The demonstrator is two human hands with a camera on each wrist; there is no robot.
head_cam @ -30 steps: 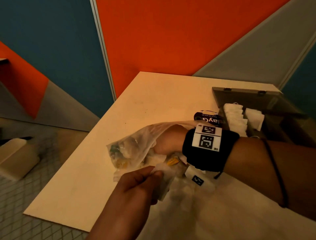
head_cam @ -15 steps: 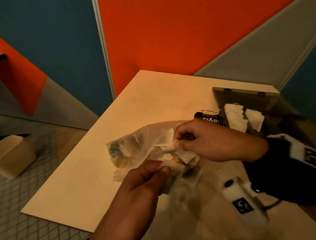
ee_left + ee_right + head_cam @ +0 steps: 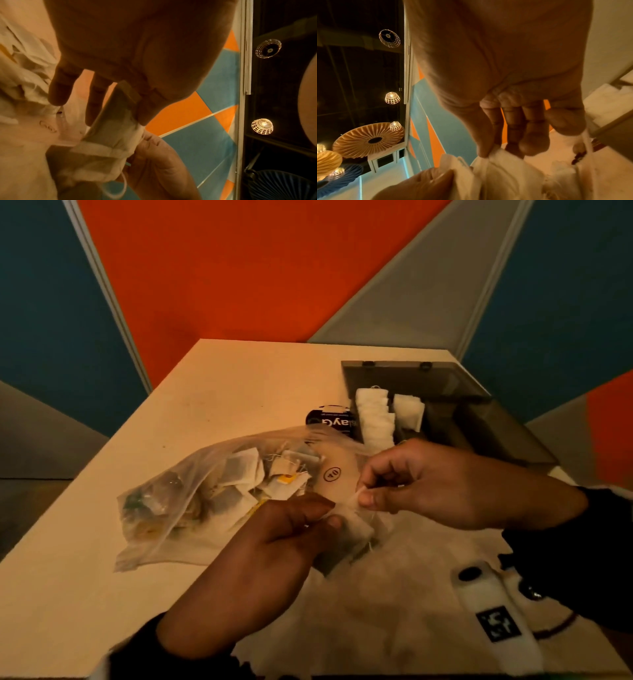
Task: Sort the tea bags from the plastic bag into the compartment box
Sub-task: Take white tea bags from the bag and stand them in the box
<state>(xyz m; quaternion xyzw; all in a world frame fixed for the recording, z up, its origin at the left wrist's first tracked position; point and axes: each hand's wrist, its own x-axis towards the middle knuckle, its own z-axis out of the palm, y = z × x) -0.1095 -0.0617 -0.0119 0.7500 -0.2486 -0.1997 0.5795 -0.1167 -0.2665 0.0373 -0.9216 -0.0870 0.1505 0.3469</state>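
Observation:
A clear plastic bag (image 3: 191,501) with several tea bags lies on the table. Just outside its mouth, a white tea bag (image 3: 356,523) hangs between both hands. My left hand (image 3: 330,517) pinches its left edge with thumb and forefinger. My right hand (image 3: 363,496) pinches its top corner. The left wrist view shows the tea bag (image 3: 109,136) between my left fingers and the right hand (image 3: 154,162) below. In the right wrist view, thumb and forefinger nip the tea bag (image 3: 489,161). The open dark compartment box (image 3: 493,422) stands at the back right, with white tea bags (image 3: 373,416) upright in its left compartments.
A black packet with white lettering (image 3: 329,421) lies between the plastic bag and the box. A white device with a black marker (image 3: 496,625) lies at the front right. The table's left edge (image 3: 102,460) runs diagonally, with floor beyond it.
My right hand came out of the plastic bag with a tea bag and drew it toward my left hand. My left hand now pinches the tea bag too.

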